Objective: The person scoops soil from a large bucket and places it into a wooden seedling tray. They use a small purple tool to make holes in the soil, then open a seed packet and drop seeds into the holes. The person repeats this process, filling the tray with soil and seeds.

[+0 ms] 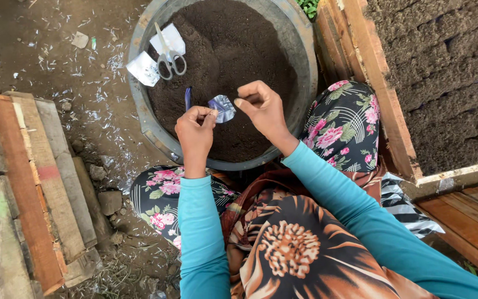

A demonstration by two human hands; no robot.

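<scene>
Our teal long sleeves (206, 232) and the brown flower-print cloth (289, 249) over our lap sit closest, with floral-trousered knees (344, 122) either side. Just beyond them our left hand (196, 130) pinches, fingers closed together, one corner of a small crumpled silvery-blue foil packet (222, 107). Our right hand (261, 105) is beside the packet's other edge, fingers curled in; we cannot tell whether it grips the foil. Both hands hover over a round grey basin (139, 119) filled with dark soil. On that soil lie grey-handled scissors (168, 58) atop two white paper scraps (145, 69). Weathered wooden planks (34, 182) lie at left.
</scene>
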